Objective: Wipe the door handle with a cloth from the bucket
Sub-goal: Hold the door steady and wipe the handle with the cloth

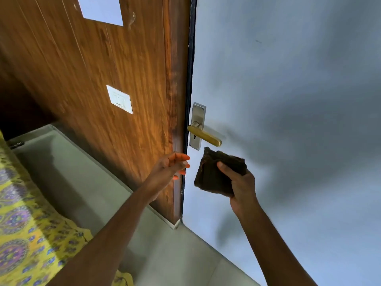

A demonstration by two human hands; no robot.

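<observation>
A brass lever door handle (pixel 206 137) on a silver backplate (pixel 197 125) sits at the left edge of a pale blue-grey door (pixel 288 100). Just below the handle, my right hand (pixel 241 182) grips a folded dark brown cloth (pixel 214 174), a short gap under the lever. My left hand (pixel 172 167) hovers to the left of the cloth, in front of the door's edge, fingers loosely curled and holding nothing. No bucket is in view.
A wood-grain panel (pixel 103 69) with a white switch plate (pixel 119 99) and a white sheet (pixel 101 9) stands left of the door. Grey tiled floor (pixel 72 172) lies below. Yellow patterned fabric (pixel 24 234) fills the lower left.
</observation>
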